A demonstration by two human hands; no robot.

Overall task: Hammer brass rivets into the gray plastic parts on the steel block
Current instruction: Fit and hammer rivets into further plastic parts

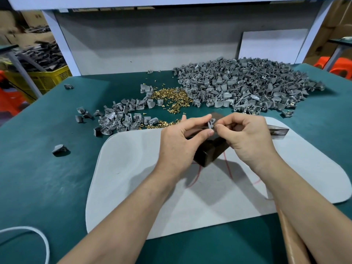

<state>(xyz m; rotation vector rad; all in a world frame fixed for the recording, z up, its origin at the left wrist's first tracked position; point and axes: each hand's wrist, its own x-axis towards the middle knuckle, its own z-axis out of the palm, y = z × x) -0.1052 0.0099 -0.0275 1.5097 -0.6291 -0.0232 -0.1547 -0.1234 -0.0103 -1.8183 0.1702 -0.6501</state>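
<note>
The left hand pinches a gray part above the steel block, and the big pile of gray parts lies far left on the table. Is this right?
Not quite: the head view shows the big pile far right. The left hand does pinch a gray part above the steel block.

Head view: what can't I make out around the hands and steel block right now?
Steel block: its top face is hidden under both hands.
Gray part, pinched by left hand and right hand: too small and too covered to tell whether its hole is filled.
Dark metal piece beyond the right hand: partly hidden by it, so it is unclear whether it is the hammer.
</note>
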